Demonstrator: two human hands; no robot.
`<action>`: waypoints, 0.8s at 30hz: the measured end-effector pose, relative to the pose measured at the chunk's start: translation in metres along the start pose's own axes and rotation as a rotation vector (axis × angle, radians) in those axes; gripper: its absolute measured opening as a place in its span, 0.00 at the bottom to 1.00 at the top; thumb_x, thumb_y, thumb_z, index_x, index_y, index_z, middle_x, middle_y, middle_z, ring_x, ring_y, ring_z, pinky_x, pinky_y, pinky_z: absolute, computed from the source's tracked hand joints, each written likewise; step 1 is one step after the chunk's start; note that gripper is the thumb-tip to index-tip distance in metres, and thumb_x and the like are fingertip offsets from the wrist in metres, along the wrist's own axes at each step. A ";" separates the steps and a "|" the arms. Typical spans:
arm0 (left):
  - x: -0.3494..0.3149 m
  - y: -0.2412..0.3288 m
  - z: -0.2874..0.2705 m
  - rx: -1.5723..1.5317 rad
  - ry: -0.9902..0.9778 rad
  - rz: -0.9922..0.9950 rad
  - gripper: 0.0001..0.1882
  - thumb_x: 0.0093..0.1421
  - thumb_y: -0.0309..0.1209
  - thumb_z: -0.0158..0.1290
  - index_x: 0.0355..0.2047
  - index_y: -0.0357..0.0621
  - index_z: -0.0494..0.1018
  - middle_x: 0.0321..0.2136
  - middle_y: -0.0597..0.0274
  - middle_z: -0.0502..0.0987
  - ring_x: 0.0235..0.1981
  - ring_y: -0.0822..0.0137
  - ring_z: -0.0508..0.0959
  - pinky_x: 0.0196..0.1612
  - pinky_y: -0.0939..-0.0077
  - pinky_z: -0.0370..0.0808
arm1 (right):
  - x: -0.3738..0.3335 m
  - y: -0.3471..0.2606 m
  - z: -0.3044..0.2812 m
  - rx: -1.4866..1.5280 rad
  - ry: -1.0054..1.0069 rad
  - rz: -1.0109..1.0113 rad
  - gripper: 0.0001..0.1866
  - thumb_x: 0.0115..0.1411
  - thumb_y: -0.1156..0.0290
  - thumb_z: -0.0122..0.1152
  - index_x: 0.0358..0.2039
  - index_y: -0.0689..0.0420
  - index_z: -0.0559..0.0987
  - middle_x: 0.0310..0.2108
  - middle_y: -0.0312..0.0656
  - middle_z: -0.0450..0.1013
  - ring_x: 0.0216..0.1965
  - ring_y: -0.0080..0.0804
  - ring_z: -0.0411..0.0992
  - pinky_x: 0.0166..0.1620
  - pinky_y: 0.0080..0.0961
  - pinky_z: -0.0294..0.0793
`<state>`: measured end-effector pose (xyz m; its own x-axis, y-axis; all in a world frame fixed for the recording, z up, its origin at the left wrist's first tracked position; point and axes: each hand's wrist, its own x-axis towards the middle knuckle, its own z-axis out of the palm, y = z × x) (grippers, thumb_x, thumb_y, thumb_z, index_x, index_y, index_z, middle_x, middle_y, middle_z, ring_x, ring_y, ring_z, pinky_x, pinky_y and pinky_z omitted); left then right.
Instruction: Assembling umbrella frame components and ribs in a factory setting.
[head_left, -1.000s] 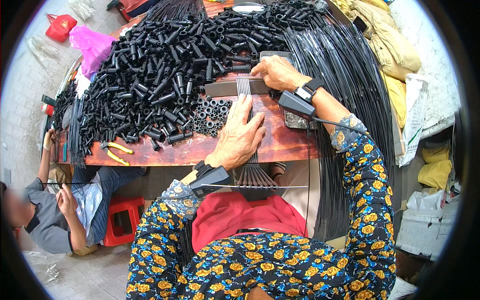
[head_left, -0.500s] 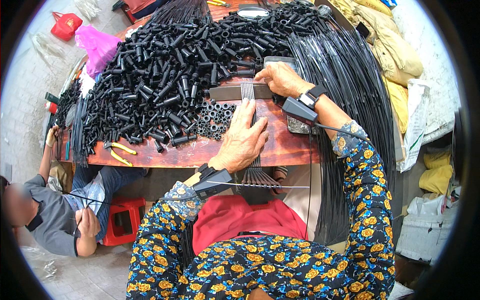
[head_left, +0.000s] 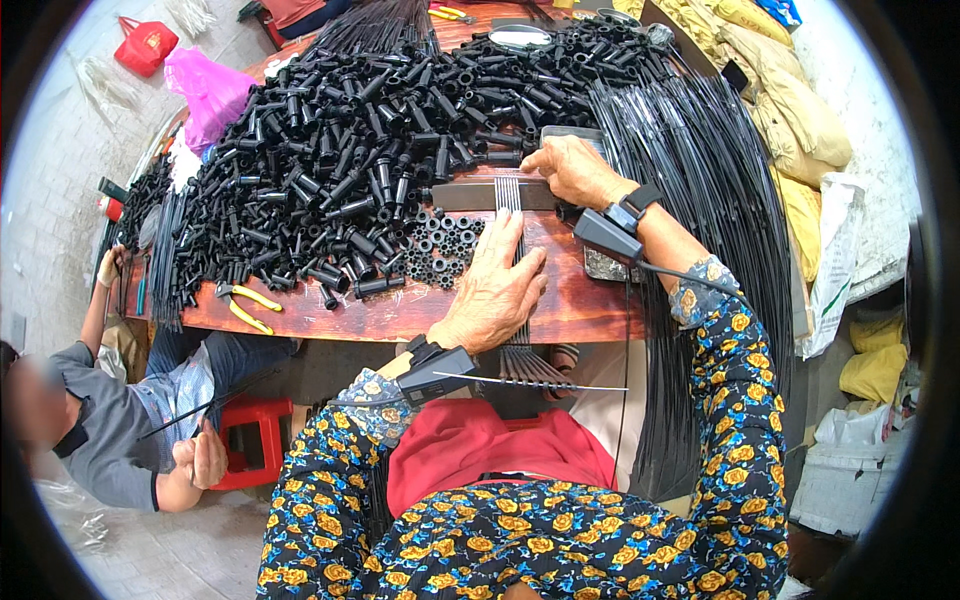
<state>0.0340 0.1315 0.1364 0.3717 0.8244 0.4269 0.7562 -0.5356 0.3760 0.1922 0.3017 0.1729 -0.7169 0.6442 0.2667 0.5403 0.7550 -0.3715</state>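
Observation:
My left hand [head_left: 490, 290] lies flat with its fingers stretched out over a row of thin black cables [head_left: 518, 335]. The cables' silvery upper ends rest side by side across a dark flat bar [head_left: 465, 196]. Below the table edge their lower parts spread out, with small dark pieces along a thin pale rod [head_left: 600, 387]. Just right of the cable ends, my right hand [head_left: 578, 172] is closed with thumb and forefinger together; anything between them is too small to make out. Partly under that hand is a metal tray [head_left: 605, 265].
Black tubular fittings [head_left: 330, 150] are heaped across the table, with small black rings [head_left: 437, 245] near my left hand. Long black cables [head_left: 690, 170] hang over the right side. Yellow-handled pliers [head_left: 250, 312] lie at the front edge. A co-worker [head_left: 110, 420] sits at the left.
The whole view has shifted slightly, so the table appears a little lower and further right. My hands keep their places on the work. The co-worker's near hand has moved slightly.

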 end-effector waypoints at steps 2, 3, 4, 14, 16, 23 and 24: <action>-0.001 0.000 0.000 -0.014 0.011 0.007 0.17 0.57 0.30 0.55 0.46 0.38 0.72 0.60 0.31 0.56 0.63 0.34 0.56 0.66 0.48 0.53 | 0.002 -0.002 0.001 -0.029 0.007 0.004 0.17 0.46 0.81 0.54 0.37 0.56 0.84 0.27 0.53 0.75 0.34 0.50 0.74 0.39 0.41 0.72; -0.001 0.000 0.000 -0.013 0.011 0.005 0.17 0.57 0.30 0.55 0.46 0.38 0.72 0.60 0.31 0.56 0.63 0.34 0.56 0.66 0.48 0.53 | 0.002 -0.003 0.001 -0.058 0.013 0.009 0.19 0.43 0.81 0.54 0.36 0.54 0.84 0.30 0.56 0.77 0.36 0.53 0.76 0.40 0.42 0.74; -0.001 0.000 0.000 -0.015 0.009 0.005 0.17 0.57 0.30 0.55 0.46 0.38 0.72 0.60 0.32 0.56 0.63 0.34 0.56 0.66 0.48 0.53 | 0.002 -0.003 0.001 -0.058 0.013 0.008 0.19 0.43 0.81 0.54 0.36 0.54 0.84 0.30 0.56 0.77 0.36 0.53 0.76 0.40 0.42 0.74; 0.004 0.005 0.001 -0.033 0.009 0.014 0.18 0.57 0.30 0.54 0.47 0.37 0.72 0.60 0.31 0.56 0.63 0.33 0.55 0.66 0.47 0.53 | 0.004 -0.001 0.001 0.000 0.003 0.057 0.16 0.48 0.79 0.54 0.37 0.59 0.83 0.29 0.54 0.75 0.36 0.51 0.74 0.41 0.41 0.72; 0.007 0.006 0.001 -0.043 0.014 0.014 0.17 0.57 0.30 0.54 0.46 0.36 0.72 0.59 0.31 0.56 0.62 0.33 0.56 0.66 0.47 0.53 | 0.005 0.004 0.003 -0.014 0.007 0.061 0.16 0.47 0.79 0.53 0.37 0.59 0.83 0.30 0.55 0.75 0.36 0.51 0.74 0.42 0.41 0.72; -0.003 -0.007 -0.005 0.017 0.124 0.003 0.13 0.53 0.30 0.57 0.38 0.37 0.75 0.55 0.33 0.63 0.58 0.35 0.63 0.60 0.48 0.62 | 0.037 -0.020 0.025 0.013 0.116 -0.060 0.16 0.46 0.78 0.51 0.36 0.59 0.81 0.35 0.55 0.77 0.40 0.54 0.75 0.45 0.42 0.73; -0.005 -0.009 0.002 0.006 0.169 0.024 0.13 0.52 0.30 0.58 0.36 0.37 0.75 0.54 0.34 0.64 0.58 0.35 0.63 0.60 0.48 0.63 | 0.036 -0.017 0.025 -0.070 0.051 0.005 0.17 0.46 0.78 0.52 0.38 0.59 0.81 0.37 0.54 0.77 0.41 0.51 0.75 0.46 0.41 0.73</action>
<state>0.0269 0.1325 0.1294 0.2943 0.7684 0.5683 0.7513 -0.5535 0.3594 0.1460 0.3091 0.1663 -0.6918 0.6519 0.3105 0.5744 0.7574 -0.3104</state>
